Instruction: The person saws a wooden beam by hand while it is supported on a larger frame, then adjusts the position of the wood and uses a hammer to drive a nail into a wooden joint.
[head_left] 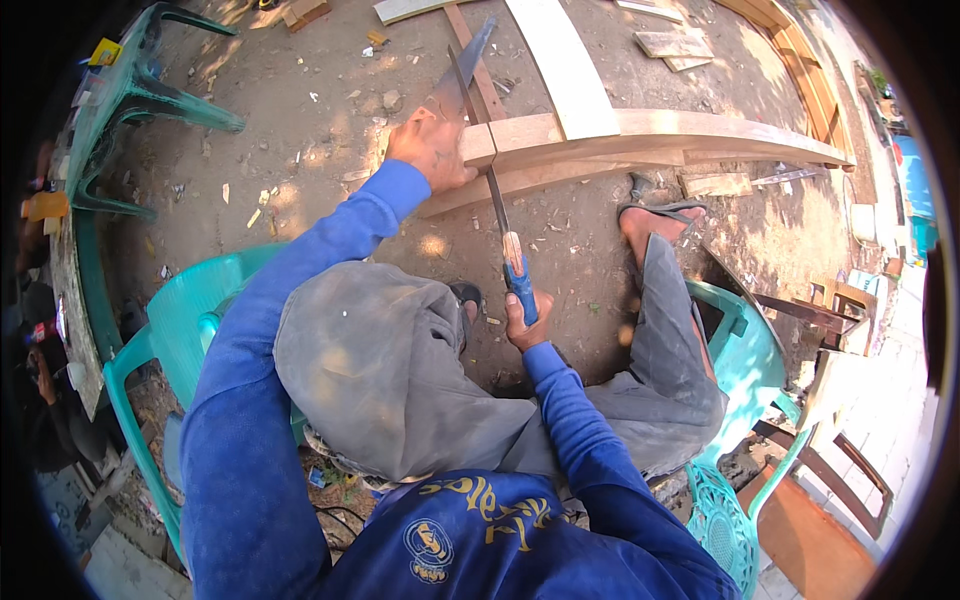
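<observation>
My right hand (528, 318) is closed round the blue and wooden handle of a handsaw (497, 200), whose long thin blade points away from me. The blade crosses a pale wooden beam (560, 140) close to its left end, and seems to sit in a cut there. My left hand (430, 150) grips that end of the beam, just left of the blade. A bluish, flat, blade-like shape (478, 50) shows beyond my left hand; I cannot tell whether it belongs to the saw. A wide pale board (565, 65) lies across the beam, right of the blade.
Green plastic chairs stand at the left (185, 300) and right (740, 350), near my legs. Short wood offcuts (675, 45) and chips lie on the dirt ground (300, 120). A wooden frame (790, 60) stands at the far right. My sandalled foot (650, 225) rests below the beam.
</observation>
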